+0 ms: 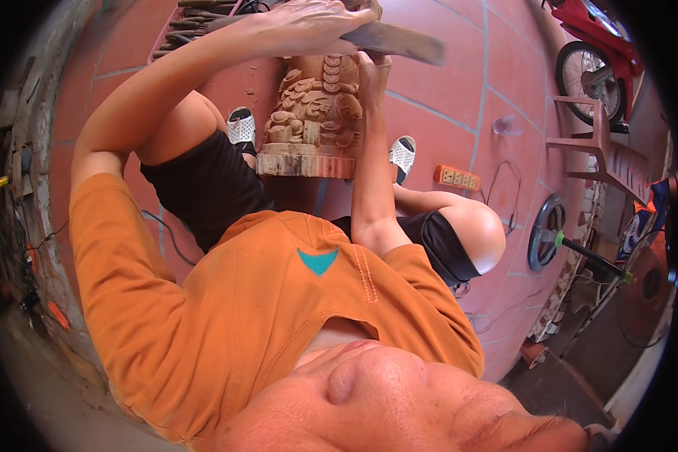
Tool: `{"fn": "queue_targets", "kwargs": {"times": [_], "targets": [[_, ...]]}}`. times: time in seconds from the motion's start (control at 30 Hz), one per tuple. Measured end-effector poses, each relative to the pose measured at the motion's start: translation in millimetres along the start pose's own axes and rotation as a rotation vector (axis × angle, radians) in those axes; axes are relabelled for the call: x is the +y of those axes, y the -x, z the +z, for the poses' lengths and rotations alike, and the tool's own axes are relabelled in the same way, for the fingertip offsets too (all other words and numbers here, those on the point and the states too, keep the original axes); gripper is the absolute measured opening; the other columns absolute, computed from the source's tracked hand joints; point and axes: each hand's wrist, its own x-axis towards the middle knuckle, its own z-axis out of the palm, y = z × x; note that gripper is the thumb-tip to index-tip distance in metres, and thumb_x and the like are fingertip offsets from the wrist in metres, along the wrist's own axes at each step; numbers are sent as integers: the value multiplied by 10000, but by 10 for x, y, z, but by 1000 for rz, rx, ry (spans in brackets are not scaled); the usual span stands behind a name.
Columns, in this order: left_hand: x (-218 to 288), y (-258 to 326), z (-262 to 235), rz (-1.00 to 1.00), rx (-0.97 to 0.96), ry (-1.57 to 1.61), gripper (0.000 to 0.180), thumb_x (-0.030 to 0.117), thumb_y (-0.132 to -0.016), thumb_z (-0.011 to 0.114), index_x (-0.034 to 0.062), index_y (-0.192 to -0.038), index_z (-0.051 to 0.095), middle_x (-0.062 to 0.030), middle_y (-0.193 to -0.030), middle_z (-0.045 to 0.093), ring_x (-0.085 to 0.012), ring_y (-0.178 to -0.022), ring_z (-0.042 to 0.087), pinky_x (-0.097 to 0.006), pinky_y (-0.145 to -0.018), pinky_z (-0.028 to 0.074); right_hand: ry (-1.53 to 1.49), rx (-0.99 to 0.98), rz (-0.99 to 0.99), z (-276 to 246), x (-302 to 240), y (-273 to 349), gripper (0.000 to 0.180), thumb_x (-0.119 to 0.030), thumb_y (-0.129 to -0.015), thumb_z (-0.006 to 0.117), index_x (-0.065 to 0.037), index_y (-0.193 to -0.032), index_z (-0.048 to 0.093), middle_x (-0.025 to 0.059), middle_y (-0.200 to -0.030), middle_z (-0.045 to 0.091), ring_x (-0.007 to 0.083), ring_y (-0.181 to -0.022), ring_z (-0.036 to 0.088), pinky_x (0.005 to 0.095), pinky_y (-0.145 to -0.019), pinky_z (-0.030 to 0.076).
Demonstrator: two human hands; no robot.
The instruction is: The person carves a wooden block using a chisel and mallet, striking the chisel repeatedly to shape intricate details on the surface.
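Observation:
A carved wooden sculpture (316, 113), with a rough flat base, stands upright on the floor between my feet. At its far end my left hand (309, 24) is closed on a flat wooden bat (399, 43), which points right and is blurred at its tip. Just below the bat, my right hand (374, 74) is closed against the right side of the carving, close to its upper part. What the right fingers hold is mostly hidden by the bat and the hand. The top of the carving is covered by my left hand and the bat.
Left of the carving, a pink tray (158, 47) holds several carving tools (196, 26). An orange power strip (457, 178), a clear cup (508, 126) and a brown plastic chair (603, 147) are to the right. A red motorbike (606, 56) stands far right.

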Motion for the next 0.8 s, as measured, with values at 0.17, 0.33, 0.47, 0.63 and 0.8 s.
{"fn": "queue_targets", "kwargs": {"times": [0.17,0.33,0.47,0.63,0.8], "targets": [[48,12,-127,-71,-118,-44,409,250,-933,604,22,-1248,478,-242,-935,682,-430,-884,686,-542,-756,523,-29,-18,6,6,0,8,124,46,-853,659,21,-961,716,56,-909,747,118,-800,681,274,-726,534],[56,-10,23,-41,79,-26,321,177,-948,545,28,-1228,499,-235,-907,688,-431,-846,694,-535,-741,530,37,-31,-28,-46,72,5,143,5,-902,665,26,-1039,702,61,-984,735,128,-885,669,292,-795,538],[-39,7,58,-79,-65,-52,367,263,-982,546,30,-1259,491,-233,-927,691,-423,-880,695,-536,-780,522,60,-60,23,-40,42,22,162,6,-897,672,30,-1056,695,61,-994,730,127,-889,659,289,-792,531],[8,46,22,-5,32,18,363,239,-974,551,24,-1262,494,-229,-976,689,-409,-937,687,-544,-811,511,-83,-11,26,27,3,24,155,32,-869,691,34,-1023,706,56,-932,737,117,-830,660,284,-738,531],[150,42,-56,2,-7,2,386,239,-935,610,19,-1237,517,-240,-1005,682,-412,-960,678,-539,-812,508,47,-56,-9,-54,57,18,143,46,-888,683,46,-1030,701,69,-956,733,116,-848,658,281,-746,541]]}}
